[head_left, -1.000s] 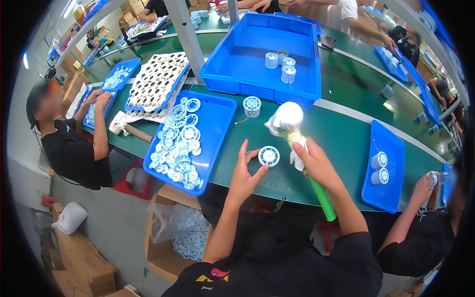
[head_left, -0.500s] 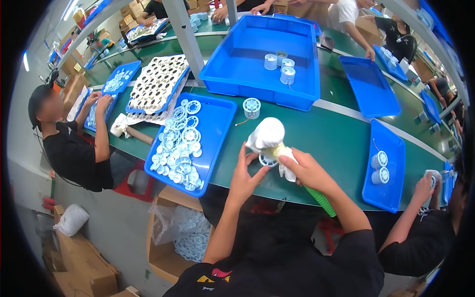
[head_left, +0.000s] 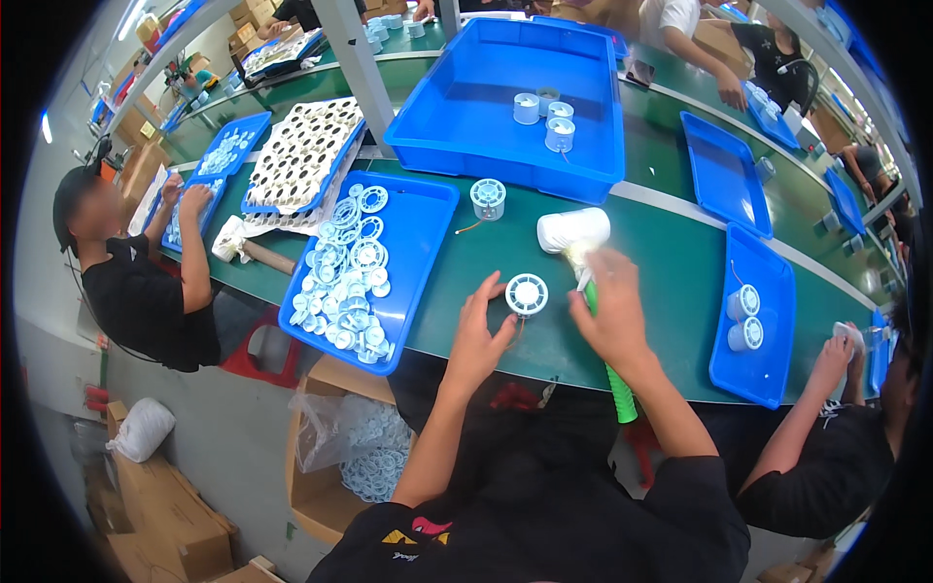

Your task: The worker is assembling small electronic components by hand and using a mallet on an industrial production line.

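Note:
A round, pale blue and white motor-like part (head_left: 526,294) with a spoked top stands on the green table (head_left: 457,335) in front of me, a thin wire at its near side. My left hand (head_left: 476,335) is open at its left, thumb and fingers apart; whether the fingertips touch it is unclear. A mallet (head_left: 573,230) with a white cloth-wrapped head and green ribbed handle lies to the right. Over the handle near the head is my right hand (head_left: 614,311), its fingers blurred, so its grip is unclear. A similar part (head_left: 488,198) with an orange wire stands farther back.
At left a blue tray (head_left: 428,223) holds pale blue rings and discs. A deep blue bin (head_left: 505,180) stands behind, with several motor-like parts. Another tray (head_left: 753,379) at right holds two. Another hammer (head_left: 267,256) lies left. Co-workers sit on both sides.
The mallet has come down from above the round part and now lies to its right. My right hand moved right with it, and the part's top is uncovered. My left hand's fingers have spread slightly.

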### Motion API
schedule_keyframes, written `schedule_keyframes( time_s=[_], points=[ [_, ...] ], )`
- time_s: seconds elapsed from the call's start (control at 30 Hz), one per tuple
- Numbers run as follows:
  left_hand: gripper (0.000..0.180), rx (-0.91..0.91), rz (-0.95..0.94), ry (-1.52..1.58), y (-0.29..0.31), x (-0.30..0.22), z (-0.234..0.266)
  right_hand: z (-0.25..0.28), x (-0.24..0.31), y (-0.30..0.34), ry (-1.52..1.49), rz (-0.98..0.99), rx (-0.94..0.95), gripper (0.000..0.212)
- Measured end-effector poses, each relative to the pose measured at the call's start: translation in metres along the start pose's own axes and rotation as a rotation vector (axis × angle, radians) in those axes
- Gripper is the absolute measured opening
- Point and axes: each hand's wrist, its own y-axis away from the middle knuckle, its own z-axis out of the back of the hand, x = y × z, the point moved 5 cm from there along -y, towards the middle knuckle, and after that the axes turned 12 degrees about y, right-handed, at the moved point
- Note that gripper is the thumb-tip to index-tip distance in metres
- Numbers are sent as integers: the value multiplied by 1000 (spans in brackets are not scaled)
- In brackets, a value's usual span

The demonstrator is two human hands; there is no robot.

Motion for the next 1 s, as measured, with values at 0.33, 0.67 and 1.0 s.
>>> schedule_keyframes(
  time_s=[0.33, 0.67, 1.0],
  points=[
    [47, -23, -17, 37, -8, 3, -1, -26, 22, -16, -302, 214, 303, 52],
    [51, -141, 45, 138, -23, 1, -3, 100, -121, 80, 103, -731, -378, 51],
    [81, -418, -27, -163, -129, 40, -23, 126, -164, 158, 452, -909, -422, 51]
  ],
)
